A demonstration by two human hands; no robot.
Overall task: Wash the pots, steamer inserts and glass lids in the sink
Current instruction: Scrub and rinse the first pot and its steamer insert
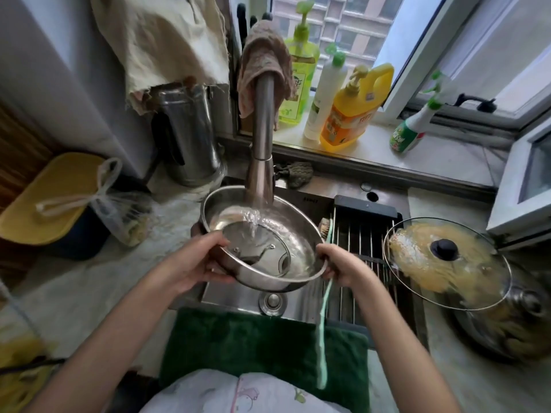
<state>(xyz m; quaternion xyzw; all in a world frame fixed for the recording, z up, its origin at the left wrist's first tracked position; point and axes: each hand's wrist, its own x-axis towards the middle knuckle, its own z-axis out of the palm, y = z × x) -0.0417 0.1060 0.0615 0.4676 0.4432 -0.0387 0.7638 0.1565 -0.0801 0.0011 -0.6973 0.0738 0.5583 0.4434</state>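
Now both hands hold one steel pot [301, 257] under the faucet [262, 138], above the sink [235, 296]. The left hand [190, 265] grips the rim on the side toward the steel kettle, with the thumb over the edge and the fingers curled below. The right hand [343, 265] grips the opposite rim, on the side toward the drying rack [363, 236]; its fingers wrap under the rim. The pot is tilted a little, its far edge near the faucet head. Water [253, 220] runs from the faucet into the pot and spreads on the bottom. Inside the pot lies a round piece [256, 248] with a metal rim and small screws; I cannot tell if it is a glass lid or an insert.

Beside the faucet, on the window side, stand a green soap bottle [301, 70], a white bottle [325, 96], a yellow detergent bottle [351, 111] and a spray bottle [414, 126]. A brownish cloth [265, 55] hangs over the top of the faucet. The steel kettle [187, 135] stands on the counter just beside the faucet. Well apart from the faucet, past the drying rack, a glass lid [447, 263] with a black knob rests tilted on another pot [507, 329]; the lid is smeared with yellowish foam. A green towel [262, 347] lies over the near edge of the sink, and a pale green strap [323, 320] hangs down across it
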